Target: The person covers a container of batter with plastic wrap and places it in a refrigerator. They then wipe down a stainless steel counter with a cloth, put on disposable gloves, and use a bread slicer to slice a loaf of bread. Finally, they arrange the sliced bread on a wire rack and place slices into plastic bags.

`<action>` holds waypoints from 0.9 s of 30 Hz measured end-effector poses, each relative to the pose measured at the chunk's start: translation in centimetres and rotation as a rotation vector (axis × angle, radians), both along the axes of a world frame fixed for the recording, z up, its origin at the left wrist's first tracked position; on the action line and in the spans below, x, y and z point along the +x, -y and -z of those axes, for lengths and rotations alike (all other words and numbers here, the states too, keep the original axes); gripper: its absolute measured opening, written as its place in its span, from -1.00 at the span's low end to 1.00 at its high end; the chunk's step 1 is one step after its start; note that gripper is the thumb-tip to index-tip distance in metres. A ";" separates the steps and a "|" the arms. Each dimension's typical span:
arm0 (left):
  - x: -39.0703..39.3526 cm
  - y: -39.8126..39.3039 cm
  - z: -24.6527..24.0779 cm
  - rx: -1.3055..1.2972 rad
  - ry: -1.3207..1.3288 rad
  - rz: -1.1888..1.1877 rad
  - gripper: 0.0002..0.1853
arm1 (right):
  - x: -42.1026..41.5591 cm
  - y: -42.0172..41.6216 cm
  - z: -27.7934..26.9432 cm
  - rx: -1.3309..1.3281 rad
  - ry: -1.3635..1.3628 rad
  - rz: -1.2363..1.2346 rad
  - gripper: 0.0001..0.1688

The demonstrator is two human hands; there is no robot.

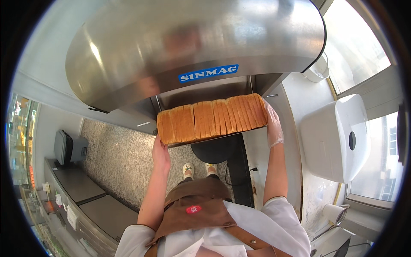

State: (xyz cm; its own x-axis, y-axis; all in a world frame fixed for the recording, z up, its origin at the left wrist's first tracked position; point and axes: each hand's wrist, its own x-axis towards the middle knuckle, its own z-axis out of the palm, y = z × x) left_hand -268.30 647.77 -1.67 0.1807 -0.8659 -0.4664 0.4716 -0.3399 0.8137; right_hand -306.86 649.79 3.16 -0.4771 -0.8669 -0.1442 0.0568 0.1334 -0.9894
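Note:
A long loaf of sliced bread (pixel 212 117) with golden-brown crust spans the space before me, its slices standing side by side with small gaps. It lies at the front of a stainless-steel Sinmag machine (pixel 199 38), on a thin dark ledge or tray whose edge shows below it. My left hand (pixel 161 155) grips the loaf's left end at its lower corner; its fingertips are hidden. At the opposite end, my right hand (pixel 274 123), in a clear plastic glove, presses flat along the crust. The loaf is held between both hands.
A white plastic bin (pixel 334 138) and a white bucket (pixel 318 69) stand on the right-hand counter. A round black object (pixel 213 151) sits below the loaf near my feet. Left are a grey waste bin (pixel 72 147) and a low dark-topped cabinet (pixel 80 186). A cable plug (pixel 253 169) hangs right.

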 end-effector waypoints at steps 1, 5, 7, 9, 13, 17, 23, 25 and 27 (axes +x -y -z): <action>-0.2 0.0 -0.3 0.000 0.000 0.004 -0.55 | 0.1 -0.1 -0.1 0.011 -0.100 -0.043 -0.43; -1.9 -0.3 -1.4 0.017 0.033 -0.001 -0.53 | 1.8 0.3 -2.0 0.003 -0.046 -0.061 -0.40; -2.7 -0.5 -2.2 0.025 0.048 -0.013 -0.52 | 2.0 0.5 -1.3 -0.055 0.130 -0.020 -0.39; -2.6 -0.7 -2.1 0.026 0.057 -0.011 -0.54 | 1.7 0.8 -0.2 -0.111 0.296 -0.019 -0.39; 0.9 0.7 -0.1 0.077 -0.025 0.026 -0.58 | 0.1 1.3 0.0 -0.101 0.613 0.015 -0.46; 1.9 2.1 0.0 0.139 0.065 0.100 -0.62 | 0.8 1.6 -1.3 0.057 0.431 0.053 -0.44; -0.8 2.0 -0.9 0.073 0.226 0.107 -0.57 | -0.3 2.0 -0.7 0.156 0.312 -0.057 -0.41; -1.0 2.1 -2.2 0.104 0.197 0.219 -0.54 | -0.3 1.8 -0.3 0.119 0.430 -0.063 -0.37; -1.6 1.5 -3.4 0.103 0.208 0.198 -0.53 | -1.0 1.1 0.7 0.058 0.377 -0.154 -0.42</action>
State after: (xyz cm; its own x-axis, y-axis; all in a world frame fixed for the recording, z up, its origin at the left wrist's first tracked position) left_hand -269.92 646.28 1.73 0.1134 -0.8440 -0.5242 0.2148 -0.4943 0.8423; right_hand -307.86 648.70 2.47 -0.2466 -0.9096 -0.3343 0.3886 0.2233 -0.8940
